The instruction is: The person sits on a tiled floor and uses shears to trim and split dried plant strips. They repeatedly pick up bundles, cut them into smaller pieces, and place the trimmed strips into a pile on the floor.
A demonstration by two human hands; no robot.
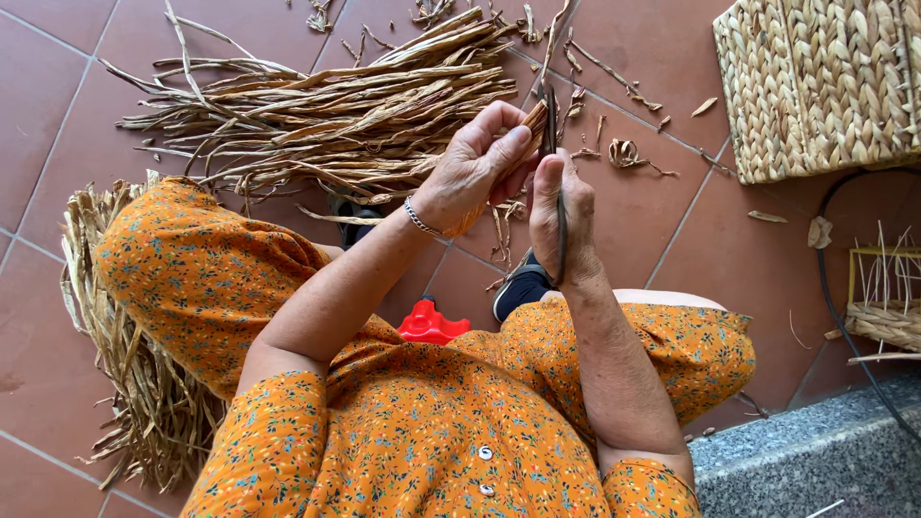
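My left hand (477, 165) pinches a short dried plant stalk (533, 118) between thumb and fingers, with a thin bracelet on the wrist. Just right of it, my right hand (560, 223) grips dark scissors (553, 153) whose blades point up beside the stalk's end. Both hands are raised above my lap, over my orange flowered dress (422, 412). How far apart the blades stand cannot be told.
A big pile of dried stalks (326, 105) lies on the red tile floor ahead, another bundle (134, 384) at my left. A woven basket (825, 86) sits top right, a half-woven piece on a yellow frame (887, 307) at the right edge, a red plastic object (432, 324) between my knees.
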